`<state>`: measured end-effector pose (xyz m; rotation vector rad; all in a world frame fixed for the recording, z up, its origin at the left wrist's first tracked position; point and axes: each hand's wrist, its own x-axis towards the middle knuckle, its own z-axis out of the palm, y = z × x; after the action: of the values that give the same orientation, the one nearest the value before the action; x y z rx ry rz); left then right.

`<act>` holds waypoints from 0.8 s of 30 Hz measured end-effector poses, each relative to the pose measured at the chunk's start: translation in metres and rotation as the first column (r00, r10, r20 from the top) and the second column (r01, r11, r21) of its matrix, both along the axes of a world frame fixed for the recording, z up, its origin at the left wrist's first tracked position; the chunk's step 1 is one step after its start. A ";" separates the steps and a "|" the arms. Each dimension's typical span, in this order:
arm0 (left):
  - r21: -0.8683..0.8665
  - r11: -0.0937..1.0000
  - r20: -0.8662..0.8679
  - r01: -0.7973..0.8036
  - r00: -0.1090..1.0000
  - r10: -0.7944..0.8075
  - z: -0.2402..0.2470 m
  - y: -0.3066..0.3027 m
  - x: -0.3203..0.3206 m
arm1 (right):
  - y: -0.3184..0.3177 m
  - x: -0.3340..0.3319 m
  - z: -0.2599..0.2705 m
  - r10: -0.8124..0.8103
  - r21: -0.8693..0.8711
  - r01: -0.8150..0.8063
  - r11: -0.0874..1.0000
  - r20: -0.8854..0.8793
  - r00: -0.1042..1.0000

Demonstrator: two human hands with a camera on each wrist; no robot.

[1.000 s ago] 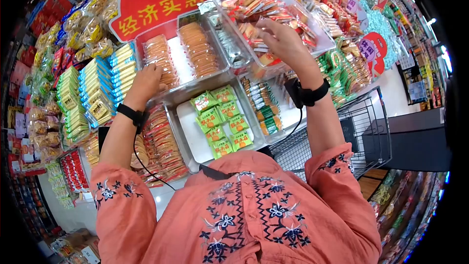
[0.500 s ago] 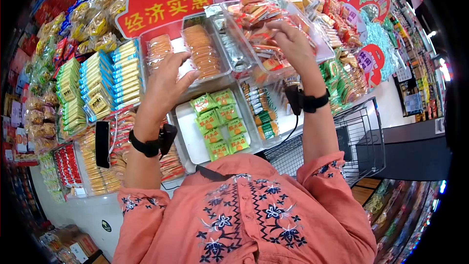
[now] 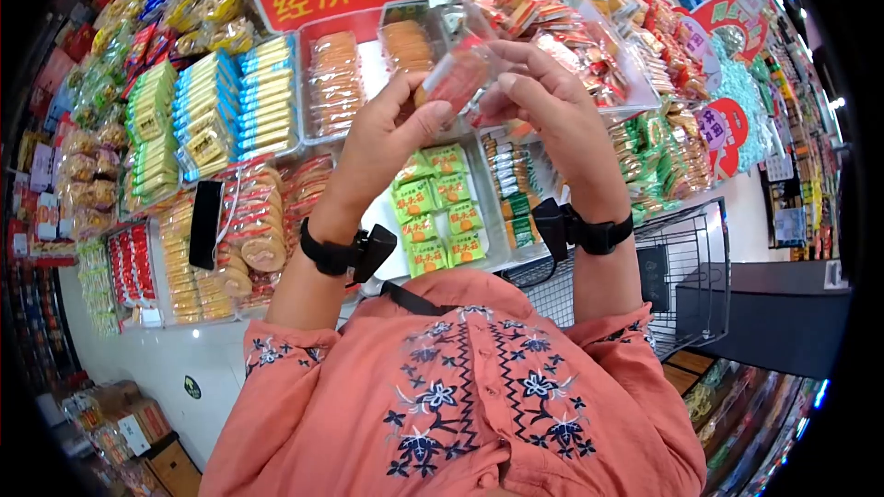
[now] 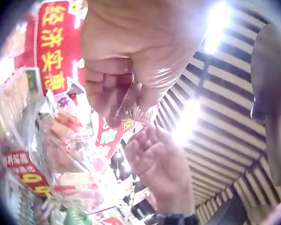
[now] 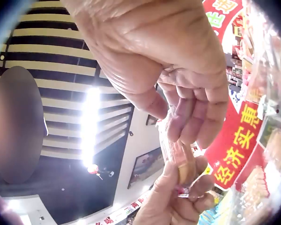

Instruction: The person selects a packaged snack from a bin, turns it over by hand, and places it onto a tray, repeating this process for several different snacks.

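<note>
In the head view a red, clear-wrapped snack packet (image 3: 455, 76) is raised above the trays. My left hand (image 3: 391, 133) pinches its lower end between thumb and fingers. At the packet's other end is my right hand (image 3: 552, 101), fingers bent. The right wrist view shows the packet (image 5: 178, 154) between both hands, with the thumb and fingertips of my right hand (image 5: 164, 61) on its upper end. Part of the packet hides behind the fingers of my left hand (image 4: 126, 61) in the left wrist view. Below lie green packets (image 3: 425, 228) in a tray.
A clear bin of red-wrapped snacks (image 3: 585, 55) stands behind the right hand. Blue packets (image 3: 267, 97) and stacked biscuits (image 3: 336, 83) fill trays at left. A black phone (image 3: 205, 225) sits at the left front. A wire cart (image 3: 700, 285) stands at right.
My left hand has left the biscuit tray and moved right to the packet, gripping it. The right hand has come up out of the red snack bin. The view has shifted slightly.
</note>
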<state>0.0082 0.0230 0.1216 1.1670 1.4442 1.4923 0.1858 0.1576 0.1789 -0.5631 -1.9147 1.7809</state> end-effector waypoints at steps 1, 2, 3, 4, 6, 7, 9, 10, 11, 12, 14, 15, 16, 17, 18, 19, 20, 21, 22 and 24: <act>0.057 0.998 0.107 0.006 0.994 -0.012 -0.007 -0.002 -0.002 | -0.004 -0.003 -0.004 0.004 -0.033 -0.003 0.999 0.012 1.000; 0.045 0.999 0.168 0.004 0.986 -0.012 -0.011 -0.005 -0.005 | -0.007 -0.007 -0.007 0.008 -0.063 -0.007 0.998 0.021 1.000; 0.035 0.999 0.230 0.004 0.973 -0.012 -0.014 -0.009 -0.008 | -0.008 -0.011 -0.014 0.035 -0.085 -0.036 0.996 -0.007 0.999; 0.025 1.000 0.291 0.007 0.957 -0.014 -0.015 -0.013 -0.010 | -0.010 -0.015 -0.019 0.035 -0.097 -0.036 0.995 -0.007 0.999; -0.001 1.000 0.294 -0.010 0.956 0.009 -0.014 -0.021 -0.010 | -0.012 -0.021 -0.028 0.030 -0.118 -0.030 0.993 -0.007 1.000; -0.011 1.000 0.307 -0.010 0.952 0.013 -0.013 -0.024 -0.010 | -0.011 -0.023 -0.032 0.055 -0.129 -0.057 0.990 -0.024 0.998; -0.025 0.999 0.312 -0.020 0.950 0.026 -0.015 -0.027 -0.012 | -0.012 -0.028 -0.033 0.061 -0.148 -0.062 0.987 -0.011 0.998; -0.031 0.999 0.304 -0.030 0.952 0.038 -0.019 -0.027 -0.013 | -0.014 -0.030 -0.034 0.062 -0.157 -0.062 0.986 -0.004 0.998; -0.037 0.999 0.297 -0.039 0.954 0.048 -0.021 -0.027 -0.014 | -0.015 -0.033 -0.035 0.058 -0.165 -0.057 0.985 -0.001 0.998; -0.035 0.998 0.302 -0.057 0.951 0.065 -0.021 -0.028 -0.012 | -0.015 -0.035 -0.035 0.053 -0.173 -0.052 0.984 0.002 0.999; -0.033 0.995 0.312 -0.093 0.945 0.099 -0.021 -0.029 -0.009 | -0.016 -0.038 -0.036 0.059 -0.164 -0.055 0.985 0.018 0.998; -0.042 0.995 0.309 -0.091 0.946 0.100 -0.021 -0.030 -0.009 | -0.015 -0.038 -0.037 0.068 -0.147 -0.062 0.987 0.032 0.997; -0.050 0.995 0.306 -0.089 0.947 0.100 -0.021 -0.031 -0.008 | -0.015 -0.039 -0.038 0.076 -0.130 -0.070 0.989 0.046 0.996; -0.058 0.995 0.303 -0.087 0.948 0.100 -0.021 -0.031 -0.008 | -0.015 -0.039 -0.039 0.080 -0.147 -0.073 0.987 0.047 0.996; -0.056 0.996 0.302 -0.072 0.949 0.086 -0.021 -0.031 -0.008 | -0.014 -0.040 -0.041 0.084 -0.163 -0.075 0.984 0.049 0.995; -0.055 0.997 0.301 -0.058 0.951 0.072 -0.023 -0.031 -0.009 | -0.014 -0.041 -0.043 0.089 -0.180 -0.079 0.981 0.049 0.995; -0.054 0.998 0.300 -0.045 0.952 0.060 -0.025 -0.032 -0.010 | -0.013 -0.041 -0.045 0.082 -0.201 -0.072 0.977 0.043 0.996; -0.048 0.997 0.358 -0.054 0.931 0.068 -0.026 -0.032 -0.010 | -0.013 -0.041 -0.047 0.075 -0.224 -0.064 0.972 0.037 0.997; -0.042 0.997 0.414 -0.063 0.907 0.075 -0.028 -0.032 -0.011 | -0.012 -0.041 -0.048 0.066 -0.247 -0.056 0.967 0.031 0.997; -0.037 0.999 0.536 -0.040 0.842 0.054 -0.033 -0.032 -0.014 | -0.009 -0.038 -0.053 0.076 -0.283 -0.078 0.956 -0.017 0.997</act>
<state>-0.0056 -0.0088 0.0881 0.6170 1.0981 1.6601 0.1479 0.1483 0.1256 -0.5848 -1.7081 2.1235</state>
